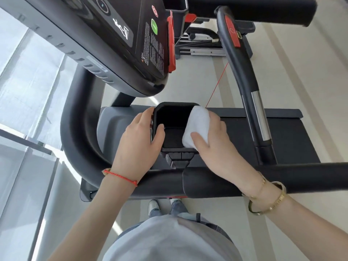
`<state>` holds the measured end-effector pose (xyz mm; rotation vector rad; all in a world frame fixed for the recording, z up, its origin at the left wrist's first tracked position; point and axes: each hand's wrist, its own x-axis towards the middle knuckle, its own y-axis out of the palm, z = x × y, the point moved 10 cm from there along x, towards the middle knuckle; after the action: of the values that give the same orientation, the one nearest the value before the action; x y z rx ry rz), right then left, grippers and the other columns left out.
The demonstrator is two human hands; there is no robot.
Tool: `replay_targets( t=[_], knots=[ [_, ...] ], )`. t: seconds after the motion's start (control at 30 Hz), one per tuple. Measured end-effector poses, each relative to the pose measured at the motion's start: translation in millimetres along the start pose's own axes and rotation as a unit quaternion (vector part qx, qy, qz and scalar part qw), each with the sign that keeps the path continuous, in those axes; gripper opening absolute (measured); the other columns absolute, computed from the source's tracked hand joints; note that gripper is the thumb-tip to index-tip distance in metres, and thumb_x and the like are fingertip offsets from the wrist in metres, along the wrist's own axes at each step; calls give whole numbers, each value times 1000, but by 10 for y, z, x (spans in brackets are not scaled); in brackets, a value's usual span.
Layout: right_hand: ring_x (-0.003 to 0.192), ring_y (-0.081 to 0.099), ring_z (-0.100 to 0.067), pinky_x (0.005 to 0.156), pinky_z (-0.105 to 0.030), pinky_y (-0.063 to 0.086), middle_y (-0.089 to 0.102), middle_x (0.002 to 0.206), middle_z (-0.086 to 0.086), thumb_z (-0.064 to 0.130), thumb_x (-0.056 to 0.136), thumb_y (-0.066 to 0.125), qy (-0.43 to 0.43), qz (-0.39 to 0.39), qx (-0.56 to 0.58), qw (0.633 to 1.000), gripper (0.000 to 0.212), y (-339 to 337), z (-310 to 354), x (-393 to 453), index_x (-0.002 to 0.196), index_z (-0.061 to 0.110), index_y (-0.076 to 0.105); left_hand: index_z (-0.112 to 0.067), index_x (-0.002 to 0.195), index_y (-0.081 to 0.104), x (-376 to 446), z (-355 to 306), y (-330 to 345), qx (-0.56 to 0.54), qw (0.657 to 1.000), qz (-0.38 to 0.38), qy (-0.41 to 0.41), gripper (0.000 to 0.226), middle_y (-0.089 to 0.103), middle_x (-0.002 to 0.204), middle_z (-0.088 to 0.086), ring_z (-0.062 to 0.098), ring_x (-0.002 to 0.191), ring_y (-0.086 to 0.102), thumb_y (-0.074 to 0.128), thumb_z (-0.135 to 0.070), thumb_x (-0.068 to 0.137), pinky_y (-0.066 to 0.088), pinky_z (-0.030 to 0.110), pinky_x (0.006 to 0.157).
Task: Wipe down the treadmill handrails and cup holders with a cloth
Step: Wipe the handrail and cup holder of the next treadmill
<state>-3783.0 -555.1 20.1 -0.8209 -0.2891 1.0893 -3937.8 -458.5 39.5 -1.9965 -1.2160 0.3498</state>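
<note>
White cloth, folded into a pad, is gripped in the right hand and pressed against the right wall of the black cup holder at the centre of the frame. The holder's left rim is clasped by the left hand, thumb hooked inside. A black padded handrail is seen crossing below the wrists. Pale striped floor is lit from the left, and the console is seen at upper left.
</note>
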Motion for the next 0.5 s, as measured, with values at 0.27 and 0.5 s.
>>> replay_targets(
  t=[0.27,0.5],
  knots=[
    [102,45,-20,75,-31,33,37,121,1,34,99,49,-97,48,-75,991,48,-98,185,540,141,22,31,-16,143,44,-13,20,-4,-2,1000,1,-3,48,61,120,1,18,105,59,51,-29,97,49,33,93],
    [93,54,-26,74,-37,38,53,110,-2,43,97,50,-249,186,-238,920,41,117,579,880,130,21,43,-20,139,49,-2,46,-25,-17,999,-26,-12,46,63,114,0,16,96,61,57,-27,94,52,36,88]
  ],
)
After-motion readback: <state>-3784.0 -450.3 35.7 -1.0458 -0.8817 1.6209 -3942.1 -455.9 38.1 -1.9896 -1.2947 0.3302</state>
